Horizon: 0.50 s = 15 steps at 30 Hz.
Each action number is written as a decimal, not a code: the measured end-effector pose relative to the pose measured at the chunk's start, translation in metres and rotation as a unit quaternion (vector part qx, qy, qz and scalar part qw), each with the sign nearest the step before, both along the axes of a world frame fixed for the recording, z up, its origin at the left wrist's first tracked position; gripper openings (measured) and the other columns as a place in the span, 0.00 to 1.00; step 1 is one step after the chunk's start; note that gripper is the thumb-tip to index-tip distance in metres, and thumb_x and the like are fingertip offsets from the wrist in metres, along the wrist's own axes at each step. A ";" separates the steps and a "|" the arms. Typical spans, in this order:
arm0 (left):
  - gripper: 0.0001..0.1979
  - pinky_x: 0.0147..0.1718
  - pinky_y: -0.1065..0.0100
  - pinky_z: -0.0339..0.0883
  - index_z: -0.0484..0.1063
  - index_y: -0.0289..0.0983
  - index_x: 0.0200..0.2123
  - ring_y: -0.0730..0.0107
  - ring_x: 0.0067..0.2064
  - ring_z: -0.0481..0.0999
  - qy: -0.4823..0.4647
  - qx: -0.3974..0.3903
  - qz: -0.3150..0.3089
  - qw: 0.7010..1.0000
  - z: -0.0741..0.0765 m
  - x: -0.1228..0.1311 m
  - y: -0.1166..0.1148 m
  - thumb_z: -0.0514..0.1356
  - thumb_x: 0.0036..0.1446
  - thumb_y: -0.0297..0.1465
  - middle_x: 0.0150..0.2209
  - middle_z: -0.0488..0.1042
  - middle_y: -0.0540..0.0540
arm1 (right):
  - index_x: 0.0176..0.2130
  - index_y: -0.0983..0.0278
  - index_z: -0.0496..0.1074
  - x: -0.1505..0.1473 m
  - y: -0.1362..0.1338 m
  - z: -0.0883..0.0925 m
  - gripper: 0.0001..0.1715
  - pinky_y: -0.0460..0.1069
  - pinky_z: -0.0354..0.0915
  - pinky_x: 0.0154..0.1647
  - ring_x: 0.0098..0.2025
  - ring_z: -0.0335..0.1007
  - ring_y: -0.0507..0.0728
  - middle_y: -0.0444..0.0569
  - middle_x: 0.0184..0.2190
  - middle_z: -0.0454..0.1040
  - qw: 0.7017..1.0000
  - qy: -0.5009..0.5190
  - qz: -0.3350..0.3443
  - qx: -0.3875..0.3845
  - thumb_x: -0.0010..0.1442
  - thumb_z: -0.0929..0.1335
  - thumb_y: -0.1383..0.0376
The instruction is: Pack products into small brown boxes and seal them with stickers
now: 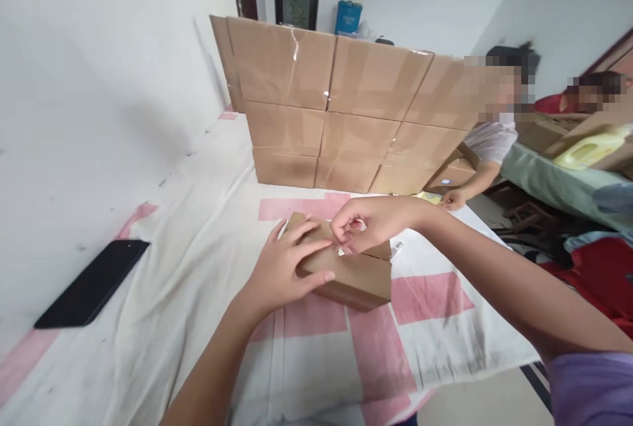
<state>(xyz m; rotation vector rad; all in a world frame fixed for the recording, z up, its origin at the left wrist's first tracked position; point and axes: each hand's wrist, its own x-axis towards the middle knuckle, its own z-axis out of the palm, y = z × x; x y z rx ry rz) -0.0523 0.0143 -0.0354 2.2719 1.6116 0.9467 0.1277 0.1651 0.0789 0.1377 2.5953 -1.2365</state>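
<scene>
A small brown cardboard box lies on the cloth-covered table in front of me. My left hand rests across its left end, fingers spread over the top. Above the middle of the box, my right hand is bent at the wrist with its fingers curled together at the top seam. A small white or clear bit shows under the right fingertips, too small to make out. Beside the box's right rear corner sits a small white piece with dark marks.
Stacked taped cartons form a wall behind the box. A black phone-like slab lies at the left by the wall. At the right, a person's hand touches the table edge near a yellow item; another person sits farther back.
</scene>
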 end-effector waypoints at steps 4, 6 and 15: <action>0.14 0.70 0.44 0.40 0.78 0.47 0.46 0.57 0.67 0.64 -0.168 0.032 0.040 0.984 0.003 0.003 -0.005 0.53 0.68 0.41 0.61 0.71 0.48 | 0.29 0.64 0.67 -0.002 -0.010 0.002 0.10 0.46 0.54 0.31 0.28 0.56 0.48 0.39 0.25 0.63 1.000 0.014 -0.001 0.023 0.62 0.69 0.65; 0.14 0.68 0.44 0.45 0.79 0.45 0.43 0.56 0.68 0.63 -0.201 0.051 0.080 0.975 0.002 0.008 -0.008 0.52 0.69 0.38 0.60 0.71 0.46 | 0.29 0.63 0.67 -0.002 -0.018 0.003 0.08 0.46 0.55 0.31 0.29 0.57 0.49 0.40 0.26 0.65 0.999 0.019 -0.006 0.040 0.61 0.68 0.67; 0.12 0.66 0.33 0.42 0.72 0.40 0.26 0.46 0.70 0.58 -0.218 0.095 0.146 0.960 0.000 0.025 -0.014 0.59 0.63 0.32 0.62 0.70 0.45 | 0.29 0.62 0.66 0.006 -0.045 0.010 0.09 0.47 0.50 0.29 0.28 0.56 0.50 0.41 0.26 0.66 0.971 0.069 -0.037 0.227 0.61 0.66 0.71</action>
